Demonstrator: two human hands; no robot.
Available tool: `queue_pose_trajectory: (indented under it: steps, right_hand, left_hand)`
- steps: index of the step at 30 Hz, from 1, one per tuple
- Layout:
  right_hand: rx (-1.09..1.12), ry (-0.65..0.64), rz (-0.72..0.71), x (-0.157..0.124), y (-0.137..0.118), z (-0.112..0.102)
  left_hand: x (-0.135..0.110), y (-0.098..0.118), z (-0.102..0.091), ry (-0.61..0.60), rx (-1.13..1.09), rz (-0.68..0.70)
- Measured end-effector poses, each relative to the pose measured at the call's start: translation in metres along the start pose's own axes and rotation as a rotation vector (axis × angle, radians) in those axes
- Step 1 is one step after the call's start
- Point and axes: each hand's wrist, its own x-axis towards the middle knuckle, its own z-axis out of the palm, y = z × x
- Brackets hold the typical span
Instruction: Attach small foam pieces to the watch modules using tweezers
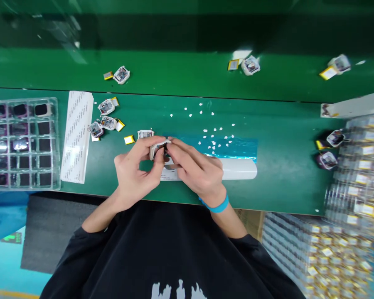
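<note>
Head view, looking straight down. Landmark for everything below: the blue film strip [233,147] lying on the green surface [283,182]

- Left hand [134,172] closed around a small white casing [158,148], held just off the left end of the strip, above the surface. Thumb and fingers pinch its sides
- Right hand [195,168], blue wristband [216,205] on the wrist, fingertips pressed together on the same casing from the strip side; I cannot tell whether they pinch a separate small part or only the casing
- White roll or tube [239,169] lies along the near edge of the strip, partly under the right hand
- Small white flecks [216,139] scattered on and beyond the strip, looking like peeled backing bits
- Left of the strip: one white casing [145,133] with a yellow cell [129,139] beside it, then a cluster of three more casings [104,118]; further left a white sheet [76,137] and a clear compartment tray [23,143], most cells holding dark units
- Beyond the strip, on the upper green belt [187,74]: three casings with yellow cells, well apart
- Right of the strip: two dark casings [328,149], then stacked trays of cells [361,166], blurred

My judgement on progress: mid-batch. The fleck pile suggests many pieces done; the casings left of the strip look to be waiting. The piece in hand is mid-step
</note>
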Motion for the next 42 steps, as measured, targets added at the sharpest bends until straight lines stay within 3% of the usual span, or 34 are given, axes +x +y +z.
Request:
queue_pose_trajectory:
  steps: [4,8,12,18,25,32,38,42]
  right_hand:
    - [-0.022,-0.127,-0.055,0.002,0.004,-0.01]
    - [0.23,-0.078,0.061,0.003,0.011,-0.013]
    - [0.252,-0.075,0.11,0.003,0.015,-0.012]
    - [0.076,-0.132,0.116,0.001,0.011,-0.01]
    - [0.245,-0.089,0.169,-0.007,0.012,-0.01]
    - [0.038,-0.06,0.164,0.0,0.031,-0.015]
    - [0.262,-0.184,0.131,0.004,0.034,-0.026]
    - [0.359,-0.17,0.109,-0.001,0.03,-0.022]
  left_hand:
    - [-0.001,0.002,-0.005,-0.036,0.124,0.055]
    - [0.0,0.001,-0.005,-0.044,-0.012,-0.048]
    - [0.006,-0.005,-0.005,-0.19,-0.192,-0.199]
    - [0.018,-0.021,-0.002,-0.417,-0.467,-0.365]
    - [0.017,-0.024,0.001,-0.391,-0.577,-0.458]
    - [0.017,-0.018,0.001,-0.366,-0.543,-0.429]
    - [0.016,-0.017,0.002,-0.374,-0.548,-0.445]
    - [0.015,-0.016,0.002,-0.41,-0.578,-0.454]
